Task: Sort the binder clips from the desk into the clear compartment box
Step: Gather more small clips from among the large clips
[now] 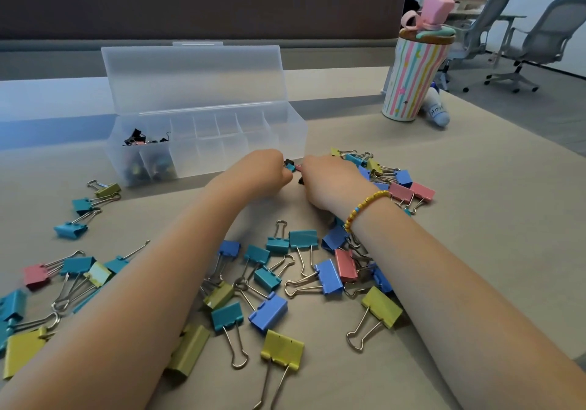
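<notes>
The clear compartment box (285,138) stands open at the back of the desk, its lid raised. Small black clips (138,138) fill its left compartments. Several large coloured binder clips (269,313) in blue, teal, yellow and pink lie scattered over the desk. My left hand (263,172) and my right hand (329,181) meet just in front of the box, fingers curled. Between them sit tiny clips (290,165), black, teal and pink; my left fingers pinch them. A small black clip (301,181) shows at my right hand's fingers. The palms hide the rest.
A striped tumbler with a pink lid (412,73) stands at the back right, a small white bottle (437,110) lying beside it. Office chairs (536,42) stand beyond the desk on the right. A dark partition runs behind the box.
</notes>
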`<action>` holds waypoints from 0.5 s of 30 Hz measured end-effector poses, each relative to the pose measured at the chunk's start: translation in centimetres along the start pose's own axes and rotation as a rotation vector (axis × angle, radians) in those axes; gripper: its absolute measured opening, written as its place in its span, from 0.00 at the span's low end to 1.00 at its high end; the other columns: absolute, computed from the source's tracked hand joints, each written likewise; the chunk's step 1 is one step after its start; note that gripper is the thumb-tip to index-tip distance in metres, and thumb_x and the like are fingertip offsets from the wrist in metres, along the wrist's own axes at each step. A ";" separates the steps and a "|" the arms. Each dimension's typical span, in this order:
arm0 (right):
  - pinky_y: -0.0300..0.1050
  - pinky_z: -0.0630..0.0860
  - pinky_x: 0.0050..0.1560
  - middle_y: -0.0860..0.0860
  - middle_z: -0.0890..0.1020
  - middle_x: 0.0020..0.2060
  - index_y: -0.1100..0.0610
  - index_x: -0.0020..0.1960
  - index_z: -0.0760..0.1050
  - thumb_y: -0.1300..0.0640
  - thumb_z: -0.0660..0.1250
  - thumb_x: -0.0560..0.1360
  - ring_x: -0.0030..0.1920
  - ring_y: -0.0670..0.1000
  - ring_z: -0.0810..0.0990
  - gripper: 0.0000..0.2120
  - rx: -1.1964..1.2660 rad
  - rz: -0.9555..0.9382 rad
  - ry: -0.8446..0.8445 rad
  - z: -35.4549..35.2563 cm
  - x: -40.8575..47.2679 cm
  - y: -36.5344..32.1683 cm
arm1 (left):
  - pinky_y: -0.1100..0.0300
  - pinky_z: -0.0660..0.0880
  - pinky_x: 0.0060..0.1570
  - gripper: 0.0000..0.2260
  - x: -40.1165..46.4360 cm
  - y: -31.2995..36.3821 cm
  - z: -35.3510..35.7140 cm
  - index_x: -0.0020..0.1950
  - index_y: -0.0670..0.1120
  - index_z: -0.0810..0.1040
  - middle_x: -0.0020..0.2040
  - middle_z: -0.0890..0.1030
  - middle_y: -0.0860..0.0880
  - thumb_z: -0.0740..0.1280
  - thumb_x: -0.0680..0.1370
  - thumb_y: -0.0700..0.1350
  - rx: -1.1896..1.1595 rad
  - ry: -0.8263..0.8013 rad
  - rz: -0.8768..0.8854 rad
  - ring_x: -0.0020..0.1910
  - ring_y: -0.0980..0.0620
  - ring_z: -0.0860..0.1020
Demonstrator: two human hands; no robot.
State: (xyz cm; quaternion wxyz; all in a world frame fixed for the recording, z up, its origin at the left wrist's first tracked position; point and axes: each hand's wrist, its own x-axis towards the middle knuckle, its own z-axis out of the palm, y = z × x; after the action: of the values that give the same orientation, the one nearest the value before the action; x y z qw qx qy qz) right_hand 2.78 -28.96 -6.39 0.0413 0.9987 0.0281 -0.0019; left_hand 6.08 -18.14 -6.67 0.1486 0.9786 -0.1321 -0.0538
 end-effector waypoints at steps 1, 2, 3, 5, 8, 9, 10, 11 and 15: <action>0.44 0.70 0.42 0.56 0.78 0.53 0.61 0.63 0.69 0.64 0.57 0.78 0.51 0.56 0.78 0.13 -0.011 -0.001 0.009 0.1 0.0 -0.1 | 0.60 0.63 0.32 0.11 0.1 0.1 -0.1 0.36 0.41 0.70 0.34 0.73 0.44 0.57 0.78 0.40 -0.059 -0.008 0.003 0.32 0.48 0.67; 0.45 0.70 0.42 0.56 0.78 0.53 0.61 0.62 0.69 0.63 0.57 0.79 0.51 0.56 0.78 0.13 -0.019 -0.003 0.018 0.2 0.0 -0.1 | 0.61 0.65 0.32 0.11 0.0 0.2 -0.3 0.38 0.41 0.71 0.34 0.75 0.45 0.57 0.79 0.41 -0.149 -0.032 0.011 0.32 0.47 0.69; 0.45 0.70 0.42 0.56 0.78 0.54 0.61 0.62 0.68 0.63 0.57 0.79 0.52 0.57 0.78 0.12 -0.018 -0.004 0.020 0.2 0.1 0.0 | 0.62 0.66 0.30 0.12 -0.1 0.3 -0.4 0.38 0.42 0.72 0.33 0.77 0.46 0.56 0.79 0.41 -0.260 -0.064 0.019 0.31 0.49 0.69; 0.45 0.69 0.43 0.57 0.78 0.55 0.61 0.62 0.68 0.63 0.58 0.78 0.54 0.57 0.78 0.12 0.014 0.004 0.007 0.1 0.2 0.1 | 0.64 0.65 0.26 0.13 -0.5 0.5 -0.8 0.38 0.44 0.73 0.32 0.78 0.49 0.54 0.80 0.40 -0.508 -0.108 0.009 0.28 0.52 0.67; 0.45 0.68 0.44 0.58 0.78 0.55 0.62 0.60 0.69 0.63 0.57 0.78 0.54 0.58 0.77 0.12 0.143 -0.004 -0.024 -0.2 0.4 0.4 | 0.68 0.60 0.23 0.13 -0.7 0.5 -1.1 0.41 0.43 0.74 0.34 0.78 0.48 0.52 0.79 0.38 -0.784 -0.109 -0.032 0.27 0.54 0.65; 0.45 0.68 0.44 0.59 0.78 0.54 0.62 0.59 0.70 0.62 0.56 0.78 0.53 0.58 0.76 0.11 0.220 -0.006 -0.016 -0.4 0.5 0.7 | 0.68 0.58 0.23 0.13 -0.7 0.5 -1.2 0.41 0.44 0.74 0.34 0.78 0.48 0.52 0.79 0.37 -0.854 -0.100 -0.042 0.27 0.54 0.65; 0.45 0.68 0.44 0.58 0.78 0.53 0.62 0.58 0.71 0.61 0.56 0.79 0.52 0.57 0.76 0.11 0.313 0.005 0.006 -0.6 0.4 1.1 | 0.69 0.57 0.22 0.12 -0.7 0.5 -1.2 0.42 0.44 0.73 0.35 0.77 0.49 0.52 0.79 0.37 -0.897 -0.085 -0.049 0.27 0.54 0.64; 0.45 0.69 0.45 0.57 0.79 0.52 0.61 0.58 0.72 0.61 0.55 0.79 0.51 0.56 0.76 0.11 0.409 0.028 0.042 -0.8 0.5 1.6 | 0.69 0.57 0.22 0.13 -0.6 0.5 -1.3 0.42 0.45 0.73 0.34 0.75 0.49 0.52 0.79 0.37 -0.908 -0.069 -0.050 0.28 0.54 0.64; 0.42 0.69 0.42 0.53 0.78 0.50 0.57 0.55 0.74 0.57 0.58 0.79 0.46 0.51 0.74 0.09 0.619 0.093 0.116 -1.2 0.6 4.3 | 0.65 0.62 0.26 0.13 -0.4 0.3 -1.3 0.47 0.47 0.75 0.35 0.72 0.48 0.51 0.79 0.37 -0.599 -0.059 0.010 0.29 0.52 0.66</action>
State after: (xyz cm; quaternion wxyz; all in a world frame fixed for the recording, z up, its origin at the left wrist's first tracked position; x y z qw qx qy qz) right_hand 3.60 -33.15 -4.85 -0.2660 0.9626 -0.0172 0.0483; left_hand 5.79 -17.93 -5.35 0.4268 0.8886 -0.1194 -0.1180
